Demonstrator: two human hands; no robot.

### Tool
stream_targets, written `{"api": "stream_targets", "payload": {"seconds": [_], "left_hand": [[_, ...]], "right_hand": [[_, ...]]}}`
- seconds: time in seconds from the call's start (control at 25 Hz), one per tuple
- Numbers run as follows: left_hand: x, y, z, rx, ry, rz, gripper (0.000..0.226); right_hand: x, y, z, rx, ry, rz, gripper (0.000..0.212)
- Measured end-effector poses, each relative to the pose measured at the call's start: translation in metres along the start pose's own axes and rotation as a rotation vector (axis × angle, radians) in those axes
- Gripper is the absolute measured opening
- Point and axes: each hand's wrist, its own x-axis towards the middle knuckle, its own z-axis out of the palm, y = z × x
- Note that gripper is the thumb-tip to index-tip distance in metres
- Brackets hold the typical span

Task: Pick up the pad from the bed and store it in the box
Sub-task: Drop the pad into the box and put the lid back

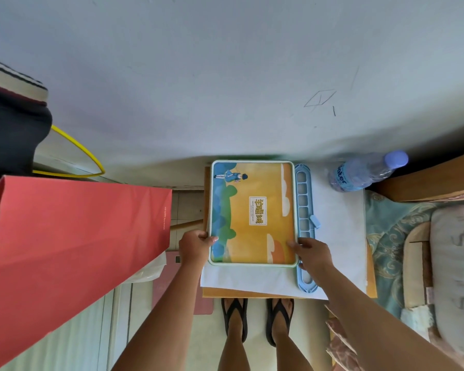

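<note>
Between both hands (194, 246) (311, 253): pad (253, 214); bottle (364, 171) reads "ater".

Home bedroom, patterned bedding (386, 236), pillow (456, 263), scribbled wall (225, 76)

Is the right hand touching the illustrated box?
Touching. The head view shows the right hand gripping the box at its near right corner, fingers over the rim.

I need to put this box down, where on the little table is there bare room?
Free: the white cover right of the blue tray, below the water bottle, and a strip along the near edge by the left hand. Crowded: the middle, under the illustrated box held by both hands, right hand.
</note>
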Motion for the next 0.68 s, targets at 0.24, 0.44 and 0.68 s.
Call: {"api": "stream_targets", "payload": {"seconds": [0.24, 0.44, 0.68], "left_hand": [[0.018, -0.005, 0.001, -0.022, -0.022, -0.021, 0.019], [0.005, 0.016, 0.002, 0.517, -0.033, 0.22, 0.047], [0.053, 0.059, -0.01, 1.056, -0.114, 0.648, 0.137]], "right_hand": [[0.017, -0.005, -0.004, -0.032, 0.001, 0.014, 0.02], [0.009, -0.001, -0.002, -0.216, -0.067, -0.119, 0.051], [0.034, -0.065, -0.004, -0.826, -0.016, -0.674, 0.124]]}}
